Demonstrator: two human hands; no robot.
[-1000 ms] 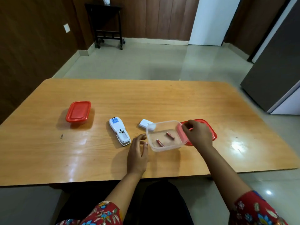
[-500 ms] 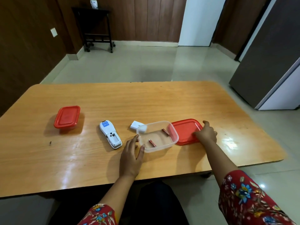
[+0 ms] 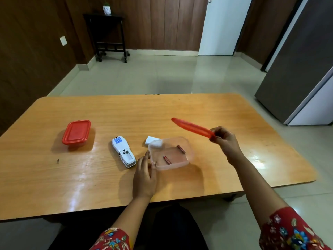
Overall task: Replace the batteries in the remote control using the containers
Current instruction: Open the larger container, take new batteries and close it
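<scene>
- Head view: a white plastic remote control (image 3: 123, 152) lies back-up on the orange-brown wooden table (image 3: 108, 181), left of centre. Its long axis runs from far-left to near-right, the narrower end pointing toward the person.
- The battery bay in its near half stands uncovered; whether cells sit inside cannot be told.
- A blue label sits on the remote's far end; its print is too small to read.
- A small white rectangular cover piece (image 3: 151, 139) lies just right of the remote, touching the far-left corner of the clear plastic rectangular container (image 3: 189, 154).
- That container is open and holds two slim red-brown batteries (image 3: 167, 159), well apart: one near the front, one by the far-right wall. Both lie with their long axes running far-left to near-right. Any writing on them is unreadable.
- The left hand (image 3: 144, 175) rests on the table with fingers loosely extended, fingertips touching the clear container's near-left corner.
- The right hand (image 3: 225, 141) is raised above the table, right of the container, fingers pinched on one end of a flat red plastic lid (image 3: 191, 126). The lid is seen nearly edge-on, slanting up and away to the left.
- A second container with a red lid fitted (image 3: 76, 132) sits far left, well apart from the remote.
</scene>
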